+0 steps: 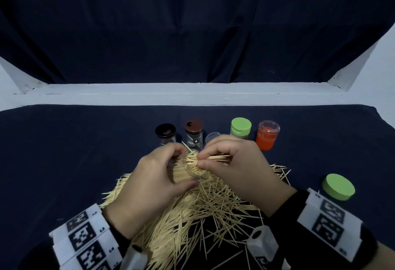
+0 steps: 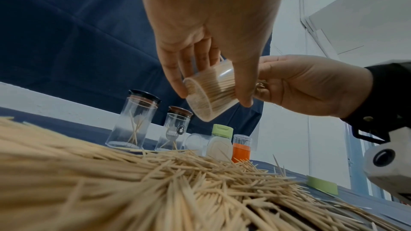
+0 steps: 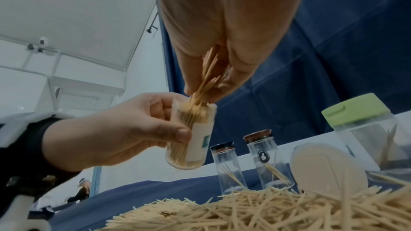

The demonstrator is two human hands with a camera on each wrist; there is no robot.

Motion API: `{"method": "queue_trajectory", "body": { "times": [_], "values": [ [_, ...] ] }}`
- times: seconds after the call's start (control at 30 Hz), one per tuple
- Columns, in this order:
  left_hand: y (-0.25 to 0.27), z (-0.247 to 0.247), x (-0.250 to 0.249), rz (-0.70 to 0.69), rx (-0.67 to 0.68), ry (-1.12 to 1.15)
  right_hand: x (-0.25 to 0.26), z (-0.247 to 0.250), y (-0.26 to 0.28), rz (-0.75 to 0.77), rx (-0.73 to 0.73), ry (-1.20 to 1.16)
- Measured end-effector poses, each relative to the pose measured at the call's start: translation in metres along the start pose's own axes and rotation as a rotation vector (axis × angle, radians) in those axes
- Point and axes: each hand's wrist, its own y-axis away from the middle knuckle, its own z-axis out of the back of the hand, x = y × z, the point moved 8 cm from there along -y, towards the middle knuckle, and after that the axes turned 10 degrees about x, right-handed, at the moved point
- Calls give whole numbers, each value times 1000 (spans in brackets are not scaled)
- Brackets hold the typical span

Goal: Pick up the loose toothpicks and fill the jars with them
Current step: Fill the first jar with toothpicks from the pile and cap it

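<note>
Wrist views show left hand (image 3: 124, 129) gripping a nearly full jar (image 3: 191, 134); right hand (image 3: 213, 55) pinches toothpicks (image 3: 206, 76) into it. Pile (image 1: 192, 210) remains mid-tabletop; far-edge jars (image 2: 133, 120) are almost empty.

Clear glossy plastic jar (image 3: 191, 136), wooden toothpicks (image 1: 192, 210)

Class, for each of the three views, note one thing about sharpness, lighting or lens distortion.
Head view: dim, the white ledge bows from the wide lens. Left wrist view: the nearest toothpicks smear into blur, while the held jar is sharper. Right wrist view: the bright ceiling washes out; the palm above is soft.
</note>
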Motion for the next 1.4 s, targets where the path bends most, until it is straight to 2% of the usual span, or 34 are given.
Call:
{"method": "queue_trajectory", "body": {
  "times": [0.17,0.27,0.37,0.47,0.7,0.77,0.9,1.07,1.3,1.4],
  "values": [
    [1,1,-3,-1,7,1,-2,4,3,-56,3,86],
    [0,-2,-7,-26,29,-51,5,1,-1,-25,16,166],
    [0,-2,-8,-43,11,-57,11,-12,-3,15,97,202],
    [0,-2,-10,-55,-2,-53,11,-20,-2,-21,159,174],
    [0,-4,-11,-58,1,-47,5,-18,-12,-88,57,146],
    [0,-4,-10,-51,-1,-28,8,-14,-13,-49,2,86],
    [1,3,-5,-28,-50,40,6,3,-9,-19,-118,-212],
    [1,6,-5,-25,-76,130,-8,10,-7,-82,-178,-494],
    [0,4,-4,-47,-65,155,-10,0,-8,-184,-52,-479],
    [1,5,-2,-35,-74,134,-13,7,-6,-219,-115,-543]
  ]
}}
